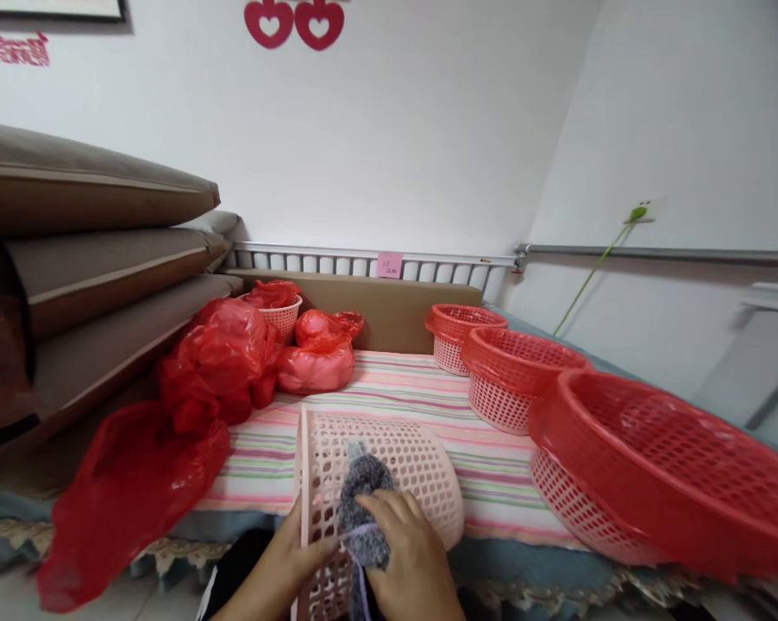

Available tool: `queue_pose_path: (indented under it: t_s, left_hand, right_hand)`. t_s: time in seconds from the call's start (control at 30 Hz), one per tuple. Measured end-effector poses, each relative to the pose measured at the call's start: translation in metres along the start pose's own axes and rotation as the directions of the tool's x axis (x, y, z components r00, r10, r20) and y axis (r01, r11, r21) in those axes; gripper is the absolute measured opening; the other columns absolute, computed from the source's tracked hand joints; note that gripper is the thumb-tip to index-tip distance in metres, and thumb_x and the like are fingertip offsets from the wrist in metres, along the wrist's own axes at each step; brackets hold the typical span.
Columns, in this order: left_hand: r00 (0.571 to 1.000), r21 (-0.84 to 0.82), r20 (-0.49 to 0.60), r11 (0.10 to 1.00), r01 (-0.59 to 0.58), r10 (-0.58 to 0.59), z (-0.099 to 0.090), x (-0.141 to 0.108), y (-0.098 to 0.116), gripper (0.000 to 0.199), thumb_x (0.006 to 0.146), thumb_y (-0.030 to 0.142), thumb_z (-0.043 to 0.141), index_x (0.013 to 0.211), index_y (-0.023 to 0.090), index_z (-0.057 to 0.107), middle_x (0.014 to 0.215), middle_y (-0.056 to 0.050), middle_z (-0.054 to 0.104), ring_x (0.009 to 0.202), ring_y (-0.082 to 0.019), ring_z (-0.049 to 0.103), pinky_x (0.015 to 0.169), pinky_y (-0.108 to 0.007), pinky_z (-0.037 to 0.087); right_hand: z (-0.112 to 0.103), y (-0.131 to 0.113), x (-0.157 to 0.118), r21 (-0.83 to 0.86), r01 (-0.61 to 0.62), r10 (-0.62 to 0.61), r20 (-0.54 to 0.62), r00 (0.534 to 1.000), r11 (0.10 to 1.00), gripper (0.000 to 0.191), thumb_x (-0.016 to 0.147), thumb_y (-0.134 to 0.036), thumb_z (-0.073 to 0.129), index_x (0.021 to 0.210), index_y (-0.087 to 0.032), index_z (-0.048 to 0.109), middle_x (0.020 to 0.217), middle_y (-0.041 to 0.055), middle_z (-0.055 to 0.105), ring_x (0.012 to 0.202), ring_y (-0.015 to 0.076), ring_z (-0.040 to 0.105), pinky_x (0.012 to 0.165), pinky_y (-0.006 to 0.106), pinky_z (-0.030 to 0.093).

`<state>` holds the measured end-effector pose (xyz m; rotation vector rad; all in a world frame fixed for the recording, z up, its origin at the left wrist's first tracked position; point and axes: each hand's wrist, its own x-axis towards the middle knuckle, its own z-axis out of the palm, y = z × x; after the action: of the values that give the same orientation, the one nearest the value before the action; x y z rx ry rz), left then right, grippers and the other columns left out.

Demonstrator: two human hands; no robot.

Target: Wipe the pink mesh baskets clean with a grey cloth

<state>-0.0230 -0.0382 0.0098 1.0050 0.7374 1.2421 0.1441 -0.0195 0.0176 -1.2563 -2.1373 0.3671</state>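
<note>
A pale pink plastic basket [421,453] with a mesh wall lies on its side before me, its rim facing left. My left hand [293,545] is closed on the basket near that rim, and some of its fingers are hidden behind the wall. In my right hand [410,548] is a fuzzy grey cloth [361,483] with a purple edging, pressed against the outside of the mesh. Part of the cloth hangs down below the hand.
On the right stand pink baskets lined with red plastic bags [511,345]. Crumpled red bags [217,362] and a small basket [285,317] lie to the left, beside stacked cushions [104,267]. A striped sheet [389,371] covers the surface; a radiator [337,261] runs behind.
</note>
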Motion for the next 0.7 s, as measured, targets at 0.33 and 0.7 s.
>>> queue_pose_path:
  t_s: [0.33, 0.7]
  left_hand:
    - [0.996, -0.180, -0.055, 0.982, 0.056, -0.067, 0.002, 0.009, 0.002, 0.061, 0.073, 0.017, 0.064, 0.130, 0.016, 0.044, 0.123, -0.016, 0.062, 0.109, -0.033, 0.060, 0.092, -0.045, 0.046]
    - [0.992, -0.048, -0.123, 0.999, -0.020, 0.014, 0.004, -0.005, -0.012, 0.071, 0.070, 0.033, 0.071, 0.133, 0.017, 0.042, 0.125, -0.016, 0.061, 0.118, -0.035, 0.052, 0.100, -0.047, 0.040]
  right_hand:
    - [-0.055, 0.043, -0.024, 0.051, -0.187, 0.189, -0.034, 0.981, 0.981, 0.063, 0.055, -0.012, 0.048, 0.115, -0.025, 0.060, 0.119, 0.0027, 0.060, 0.114, 0.0223, 0.051, 0.100, 0.035, 0.038]
    - [-0.031, 0.089, 0.015, -0.108, -0.262, 0.219, -0.304, 0.927, 0.959, 0.053, 0.066, -0.015, 0.050, 0.118, -0.019, 0.057, 0.118, 0.0057, 0.059, 0.113, 0.0236, 0.048, 0.101, 0.037, 0.037]
